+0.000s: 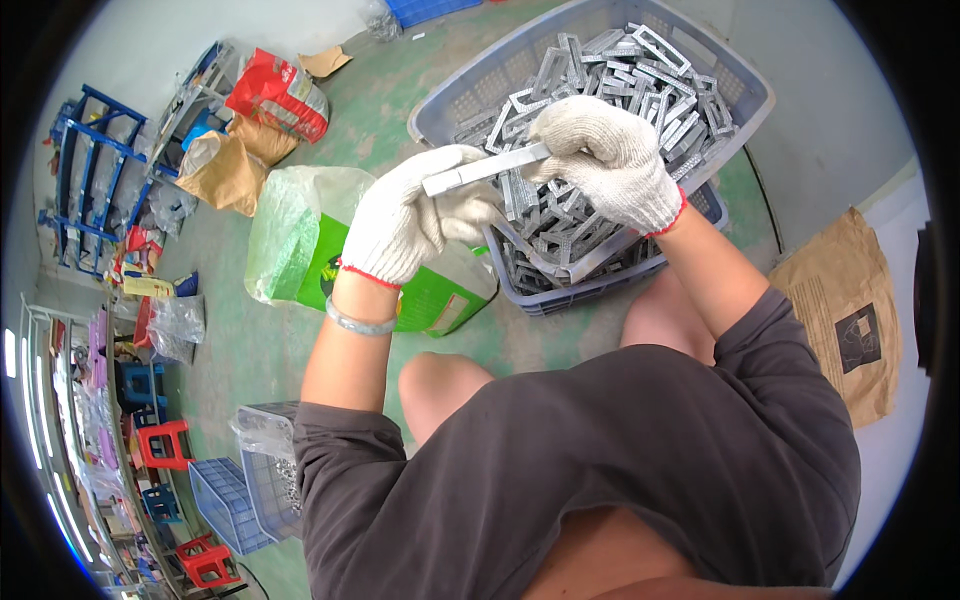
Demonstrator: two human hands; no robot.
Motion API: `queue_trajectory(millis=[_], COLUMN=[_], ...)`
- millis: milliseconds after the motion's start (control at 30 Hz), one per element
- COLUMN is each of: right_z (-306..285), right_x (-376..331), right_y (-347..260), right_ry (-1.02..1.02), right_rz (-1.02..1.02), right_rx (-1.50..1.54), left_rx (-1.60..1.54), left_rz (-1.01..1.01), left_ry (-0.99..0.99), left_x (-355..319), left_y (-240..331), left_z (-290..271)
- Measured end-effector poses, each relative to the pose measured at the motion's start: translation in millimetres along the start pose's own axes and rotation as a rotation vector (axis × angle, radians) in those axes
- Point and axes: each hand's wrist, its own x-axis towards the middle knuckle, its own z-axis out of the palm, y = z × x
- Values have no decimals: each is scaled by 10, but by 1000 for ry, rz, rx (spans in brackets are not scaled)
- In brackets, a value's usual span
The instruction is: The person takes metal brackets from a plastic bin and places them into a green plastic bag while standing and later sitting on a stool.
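Observation:
Between my two gloved hands I hold a flat silver metal piece [486,170], tilted up toward its right end. My left hand [400,215], in a white knit glove with a red cuff edge, is closed round the piece's left part. The right end is pinched by my right hand [605,160], gloved the same way. Behind and below my hands stands a grey-blue plastic crate [745,95] heaped with silver rectangular metal frames [650,95]. It rests on a second crate [555,298] holding more such metal parts. My gloves cover part of the heap.
A green and clear plastic bag [310,255] lies left of the crates. Beyond it are brown paper sacks [222,172] and a red-white sack [280,95]. Red stools [163,445] and blue crates [228,500] stand at left. A brown paper bag [850,320] leans at right.

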Motion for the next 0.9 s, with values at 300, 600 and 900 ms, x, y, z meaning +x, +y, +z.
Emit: queue_trajectory(millis=[300,600,900], right_z=[-467,-116,-6], right_x=[281,471,332], right_y=[905,1455,1393], right_ry=[-789,-1452,-828], right_rz=[690,1087,1328], right_rx=[-884,-989,-1006], left_rx=[157,695,1157], left_rz=[275,611,-339], left_ry=[242,1113,401], left_x=[-146,-781,-868], left_y=[-174,565,247], left_z=[-257,-1662,-3105])
